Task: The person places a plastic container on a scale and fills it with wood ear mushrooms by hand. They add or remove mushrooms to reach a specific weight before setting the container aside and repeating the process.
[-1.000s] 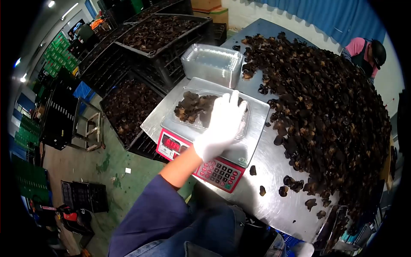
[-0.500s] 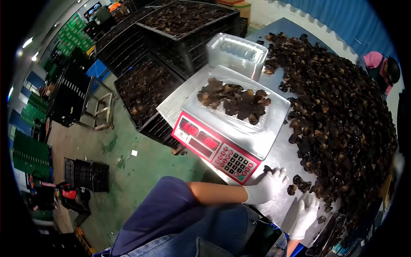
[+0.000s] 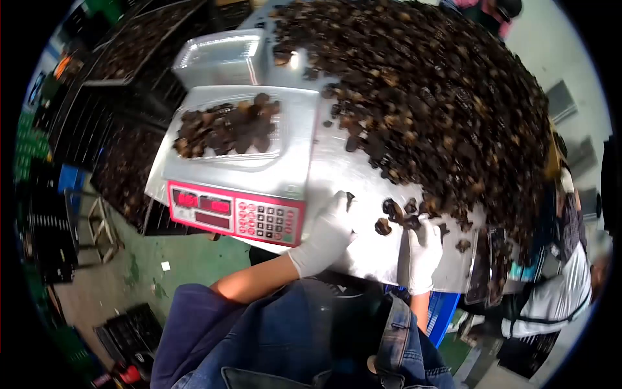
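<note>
the left hand (image 3: 324, 240), in a white glove, is on the counter (image 3: 369, 256) just beside the keypad end of the electronic scale (image 3: 295, 175). its grip is partly closed, with a small dark piece (image 3: 350, 198) at the fingertips; whether the piece is pinched or only touched cannot be told. the right hand (image 3: 424, 253), also gloved, has its grip bent at the loose wood ear pieces (image 3: 383, 227) near the heap (image 3: 440, 84); finger spacing and hold cannot be told.

the wood ear portion (image 3: 227, 128) lies in the clear plastic tray (image 3: 256, 157) on the scale platform. the tray stack (image 3: 220, 55) stands behind the scale.

caution: a left wrist or sleeve brushing the scale may disturb the reading or press a key. wet, slick pieces may slip from a loose grip. pieces piled near the tray rim may spill if the tray is bumped. the display (image 3: 199, 202) is too blurred to read reliably.
</note>
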A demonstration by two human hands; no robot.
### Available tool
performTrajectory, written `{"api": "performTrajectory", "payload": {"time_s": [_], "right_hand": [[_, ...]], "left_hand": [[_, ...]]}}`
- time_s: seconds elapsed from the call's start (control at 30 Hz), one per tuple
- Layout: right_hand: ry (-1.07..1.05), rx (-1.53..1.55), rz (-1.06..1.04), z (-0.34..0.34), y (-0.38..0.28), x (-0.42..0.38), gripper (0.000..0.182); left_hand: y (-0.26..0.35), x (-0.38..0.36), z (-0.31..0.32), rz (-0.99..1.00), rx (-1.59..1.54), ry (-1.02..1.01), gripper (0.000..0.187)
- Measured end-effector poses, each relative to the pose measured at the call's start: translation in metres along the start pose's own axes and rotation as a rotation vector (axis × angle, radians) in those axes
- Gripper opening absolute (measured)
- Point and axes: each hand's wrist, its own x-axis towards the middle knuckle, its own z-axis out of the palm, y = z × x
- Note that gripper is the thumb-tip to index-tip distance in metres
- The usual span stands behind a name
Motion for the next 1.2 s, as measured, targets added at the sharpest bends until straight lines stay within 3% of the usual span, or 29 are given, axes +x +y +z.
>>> {"api": "performTrajectory", "payload": {"time_s": [0.07, 0.13, 0.17, 0.33, 0.4, 0.5, 0.57, 0.6, 0.67, 0.7, 0.73, 0.8, 0.83, 0.87, 0.93, 1.0, 1.07, 1.1, 1.13, 1.2], "right_hand": [[-0.051, 0.078, 0.141, 0.003, 0.019, -0.006, 0.050], [-0.203, 0.194, 0.295, -0.007, 0.007, -0.003, 0.053], [-0.213, 0.162, 0.242, -0.004, 0.011, -0.004, 0.060], [-0.284, 0.134, 0.272, 0.004, 0.000, 0.006, 0.064], [-0.104, 0.200, 0.168, 0.017, 0.011, 0.006, 0.058], [-0.040, 0.179, 0.131, 0.023, 0.025, 0.010, 0.040], [-0.039, 0.185, 0.140, 0.021, 0.025, 0.011, 0.039], [-0.144, 0.206, 0.232, 0.016, 0.021, 0.014, 0.038], [-0.249, 0.227, 0.325, 0.013, 0.020, 0.014, 0.038], [-0.239, 0.255, 0.332, 0.014, 0.022, 0.013, 0.037], [-0.229, 0.282, 0.340, 0.015, 0.024, 0.011, 0.035], [-0.204, 0.238, 0.297, 0.013, 0.025, 0.009, 0.035], [-0.227, 0.242, 0.377, 0.006, 0.017, 0.012, 0.034], [-0.253, 0.247, 0.454, 0.005, 0.010, 0.014, 0.034], [-0.023, 0.292, 0.209, 0.027, 0.032, 0.004, 0.034], [-0.012, 0.344, 0.234, 0.027, 0.028, 0.004, 0.035], [-0.018, 0.407, 0.268, 0.021, 0.022, 0.005, 0.035], [-0.024, 0.471, 0.305, 0.017, 0.020, 0.003, 0.036], [0.038, 0.390, 0.208, 0.013, 0.022, 0.000, 0.034], [-0.072, 0.236, 0.172, -0.024, 0.020, -0.017, 0.030]], "left_hand": [[0.014, 0.011, -0.015, -0.098, -0.176, -0.138, 0.038], [0.013, 0.011, -0.006, -0.106, -0.236, -0.238, 0.033], [0.012, 0.011, 0.000, -0.132, -0.294, -0.327, 0.028], [0.002, 0.016, 0.022, -0.034, -0.527, -0.189, 0.035], [0.005, 0.026, 0.017, -0.028, -0.633, -0.151, 0.039], [0.030, 0.046, 0.003, 0.042, -0.553, 0.006, 0.034], [0.048, 0.054, 0.025, 0.009, -0.304, 0.117, 0.065], [0.053, 0.058, 0.027, 0.008, -0.302, 0.118, 0.065], [0.061, 0.065, 0.028, 0.098, -0.015, -0.275, 0.085], [0.061, 0.065, 0.038, 0.142, -0.019, -0.103, 0.070], [0.060, 0.067, 0.047, 0.143, -0.019, -0.103, 0.070], [0.057, 0.074, 0.053, 0.118, -0.078, -0.103, 0.053], [0.053, 0.075, 0.054, 0.120, -0.107, 0.016, 0.036], [0.051, 0.075, 0.055, 0.138, -0.092, 0.009, 0.030], [0.055, 0.063, 0.046, 0.283, 0.042, -0.010, 0.027], [0.064, 0.051, 0.042, 0.228, 0.087, 0.059, 0.030], [0.062, 0.039, 0.031, 0.299, 0.043, 0.208, 0.033], [0.062, 0.034, 0.030, 0.316, 0.042, 0.205, 0.033], [0.064, 0.030, 0.034, 0.316, 0.038, 0.202, 0.033], [0.058, 0.031, 0.045, 0.315, 0.049, 0.088, 0.033]]}}
